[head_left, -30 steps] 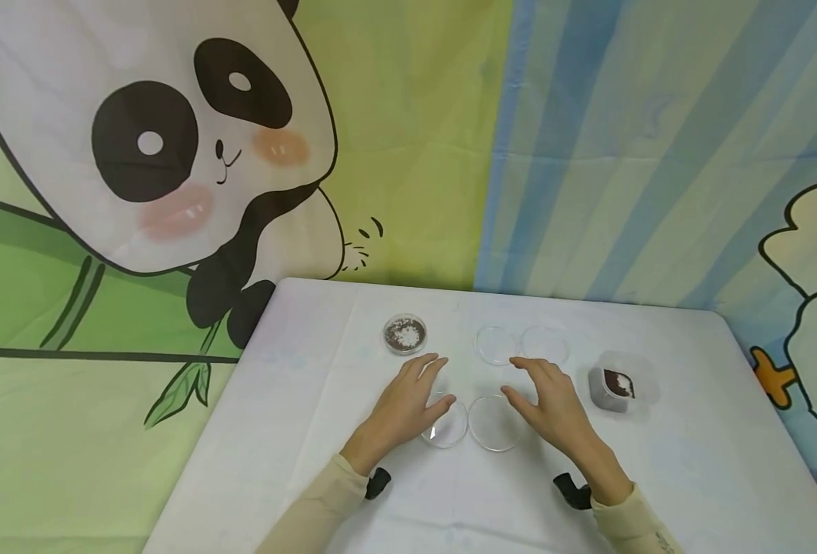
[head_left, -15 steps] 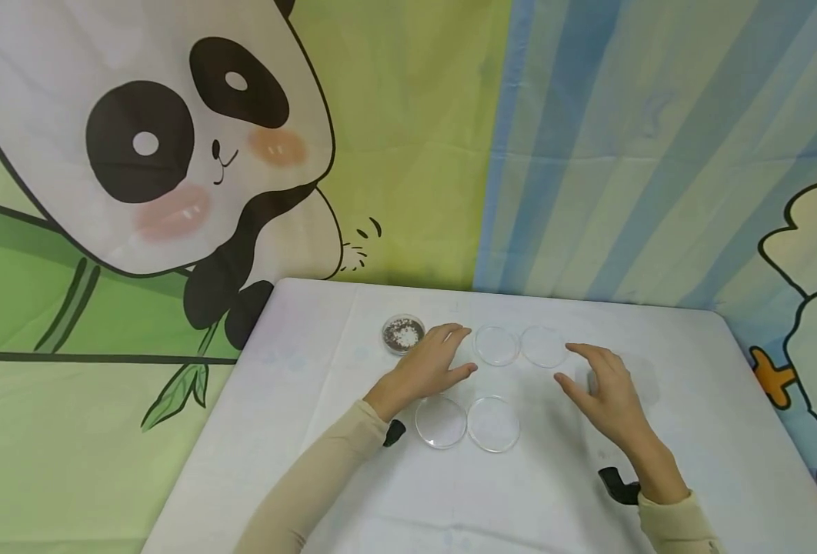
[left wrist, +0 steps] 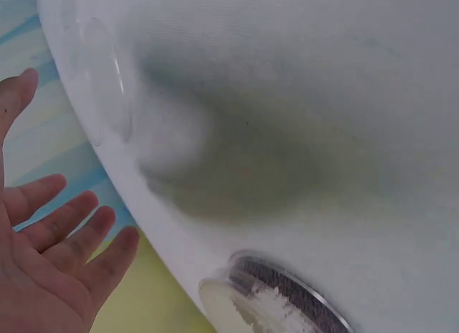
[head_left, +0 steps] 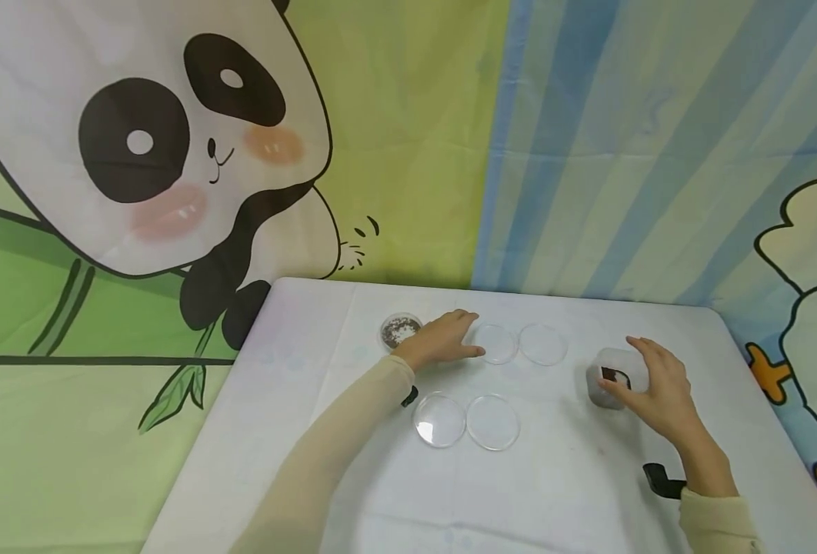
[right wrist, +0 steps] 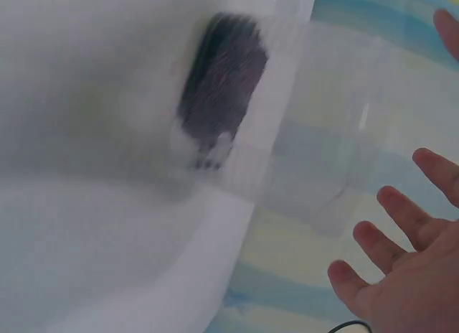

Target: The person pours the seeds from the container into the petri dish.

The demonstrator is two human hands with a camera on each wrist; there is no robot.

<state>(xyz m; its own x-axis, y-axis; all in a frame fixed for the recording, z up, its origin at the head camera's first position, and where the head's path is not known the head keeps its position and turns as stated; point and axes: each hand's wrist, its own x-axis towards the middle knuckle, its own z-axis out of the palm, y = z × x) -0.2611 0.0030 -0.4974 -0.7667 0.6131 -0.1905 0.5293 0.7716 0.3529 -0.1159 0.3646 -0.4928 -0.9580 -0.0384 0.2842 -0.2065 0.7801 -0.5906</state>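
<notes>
In the head view my left hand (head_left: 443, 340) hovers with its fingers extended and nothing in them. Just left of it, partly behind the wrist, sits a round clear dish (head_left: 398, 329) of dark grains topped with white flakes; the left wrist view shows this filled dish (left wrist: 283, 304) too. My right hand (head_left: 663, 385) is spread beside a clear plastic tub (head_left: 604, 394), its thumb overlapping the tub in the head view; contact cannot be made out. Dark brown matter with a white patch lies in the tub, blurred in the right wrist view (right wrist: 222, 82).
Two clear round dishes or lids lie side by side at the table's middle, a left one (head_left: 439, 420) and a right one (head_left: 493, 422). Another such pair, a left one (head_left: 495, 344) and a right one (head_left: 543, 345), lies farther back. The white table (head_left: 519, 492) meets a printed cloth backdrop.
Both hands have parted from over the near pair of dishes. The left went forward and rightward to beside the far pair; the right swung rightward to the tub.
</notes>
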